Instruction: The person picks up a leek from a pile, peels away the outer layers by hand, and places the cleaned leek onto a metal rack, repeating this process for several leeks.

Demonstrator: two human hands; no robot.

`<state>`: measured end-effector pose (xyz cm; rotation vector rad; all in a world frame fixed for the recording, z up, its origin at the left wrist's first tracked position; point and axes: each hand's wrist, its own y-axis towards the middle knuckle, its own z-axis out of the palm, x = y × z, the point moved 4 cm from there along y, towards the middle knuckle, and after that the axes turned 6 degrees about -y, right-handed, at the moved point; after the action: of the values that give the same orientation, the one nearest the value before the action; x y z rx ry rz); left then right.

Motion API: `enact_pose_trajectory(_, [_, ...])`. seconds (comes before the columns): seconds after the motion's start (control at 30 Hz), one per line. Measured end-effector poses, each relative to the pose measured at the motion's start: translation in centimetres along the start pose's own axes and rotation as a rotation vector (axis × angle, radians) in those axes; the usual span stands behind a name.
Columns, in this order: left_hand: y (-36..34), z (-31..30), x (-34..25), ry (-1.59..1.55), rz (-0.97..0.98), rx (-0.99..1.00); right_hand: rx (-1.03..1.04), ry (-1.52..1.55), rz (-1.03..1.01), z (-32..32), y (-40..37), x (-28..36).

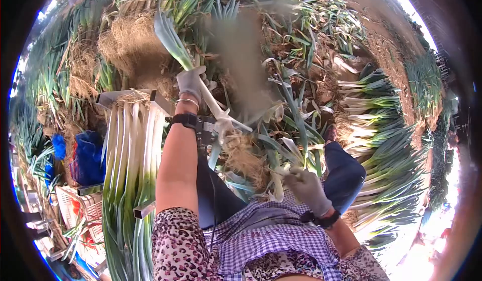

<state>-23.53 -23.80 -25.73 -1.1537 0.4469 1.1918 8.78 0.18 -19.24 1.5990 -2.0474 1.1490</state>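
My left hand (191,82), in a pale glove, is wrapped round a leek (208,96). The leek slants across the view, its green leaves (170,37) at the upper left and its shaggy roots (246,155) lower right. Near the root end, a pale strip of skin (238,124) sticks out from the white shaft. My right hand (307,188), also gloved, is low in front of my lap with its fingers curled at a pale leek leaf (277,184). The fingertips are partly hidden, and the two hands are well apart.
Trimmed leeks (128,150) lie in a metal frame (163,102) at left. Another row of clean leeks (376,130) lies at right. Unpeeled leeks with roots (128,42) are heaped at the upper left. Leaf scraps (296,100) cover the ground ahead; a crate (83,215) stands lower left.
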Motion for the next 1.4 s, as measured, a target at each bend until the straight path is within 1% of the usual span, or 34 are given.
enact_pose_trajectory(0.03, [0.1, 0.5, 0.8, -0.019, 0.049, 0.034, -0.050, 0.040, -0.009, 0.1, 0.5, -3.9])
enact_pose_trajectory(0.07, [-0.5, 1.6, 1.9, -0.101, -0.010, -0.003, -0.101, 0.084, -0.013, 0.4, 0.4, -5.9])
enact_pose_trajectory(0.13, [0.0, 3.0, 3.7, -0.135, 0.056, 0.119, -0.166, 0.190, -0.087, -0.9, 2.6, -4.2])
enact_pose_trajectory(0.17, [-1.9, 4.1, 3.1, -0.091, 0.141, 0.128, -0.176, 0.088, -0.094, -1.9, 3.7, -1.2])
enact_pose_trajectory(0.2, [-3.7, 5.2, 2.5, -0.105, 0.156, 0.143, -0.190, -0.011, -0.102, -2.6, 5.0, 2.2])
enact_pose_trajectory(0.27, [-6.0, 6.5, 1.3, -0.144, 0.199, 0.170, -0.366, -0.043, -0.321, -1.9, 7.9, 6.3])
enact_pose_trajectory(0.3, [-5.8, 6.7, 1.2, -0.171, 0.253, 0.201, -0.409, -0.139, -0.376, -0.8, 10.1, 6.2])
enact_pose_trajectory(0.37, [-6.0, 5.9, 0.0, -0.229, 0.300, 0.209, -0.485, -0.339, -0.496, 2.1, 14.5, 4.2])
enact_pose_trajectory(0.4, [-6.2, 5.3, -0.6, -0.257, 0.324, 0.212, -0.421, -0.210, -0.415, 2.0, 14.3, 3.8])
enact_pose_trajectory(0.47, [-6.5, 4.7, -1.0, -0.283, 0.311, 0.186, -0.287, 0.048, -0.255, 1.2, 12.4, 3.4])
enact_pose_trajectory(0.53, [-6.9, 4.5, 0.0, -0.294, 0.309, 0.170, -0.299, 0.026, -0.242, 0.2, 10.5, 3.7])
enact_pose_trajectory(0.6, [-6.1, 3.6, 0.0, -0.324, 0.312, 0.135, -0.326, 0.002, -0.210, -0.5, 8.5, 2.4])
enact_pose_trajectory(0.67, [-5.1, 1.7, -1.6, -0.335, 0.310, 0.089, -0.231, -0.193, -0.157, -0.6, 5.5, -1.0])
enact_pose_trajectory(0.7, [-5.4, 1.2, -3.3, -0.308, 0.354, 0.035, -0.117, -0.161, -0.037, -0.3, 3.9, -3.7])
enact_pose_trajectory(0.73, [-4.9, 0.7, -3.8, -0.356, 0.356, 0.009, -0.003, -0.132, 0.078, -0.3, 3.0, -5.1])
enact_pose_trajectory(0.77, [-4.6, 0.4, -3.9, -0.394, 0.350, -0.014, 0.066, -0.140, 0.031, -0.1, 2.7, -5.7])
enact_pose_trajectory(0.8, [-4.2, 0.1, -3.9, -0.430, 0.342, -0.032, 0.034, -0.098, -0.093, 0.4, 3.1, -5.8])
enact_pose_trajectory(0.87, [-3.7, -0.4, -2.9, -0.481, 0.305, -0.035, -0.036, -0.009, -0.331, 1.0, 4.9, 0.8])
enact_pose_trajectory(0.93, [-3.7, -0.5, -2.6, -0.554, 0.312, -0.038, 0.136, 0.567, -0.224, 4.1, 9.0, 2.7])
enact_pose_trajectory(1.03, [-4.1, -0.4, -2.7, -0.594, 0.329, -0.035, 0.249, 1.337, -0.265, 8.2, 16.4, 4.3])
enact_pose_trajectory(1.1, [-3.5, -0.9, -2.4, -0.619, 0.327, -0.034, 0.328, 1.816, -0.203, 9.3, 18.6, 5.6])
enact_pose_trajectory(1.2, [-2.1, -1.6, -2.3, -0.648, 0.310, -0.039, 0.322, 1.874, -0.106, 9.9, 18.4, 5.4])
enact_pose_trajectory(1.27, [-1.3, -2.1, -2.3, -0.652, 0.294, -0.024, 0.385, 1.689, -0.062, 10.1, 16.7, 4.5])
enact_pose_trajectory(1.33, [-1.2, -2.3, -2.5, -0.549, 0.275, -0.125, 0.442, 1.502, -0.021, 9.7, 14.0, 3.2])
enact_pose_trajectory(1.4, [-1.0, -2.8, -2.5, -0.486, 0.254, -0.209, -0.002, 0.590, -0.553, 6.2, 10.5, 4.1])
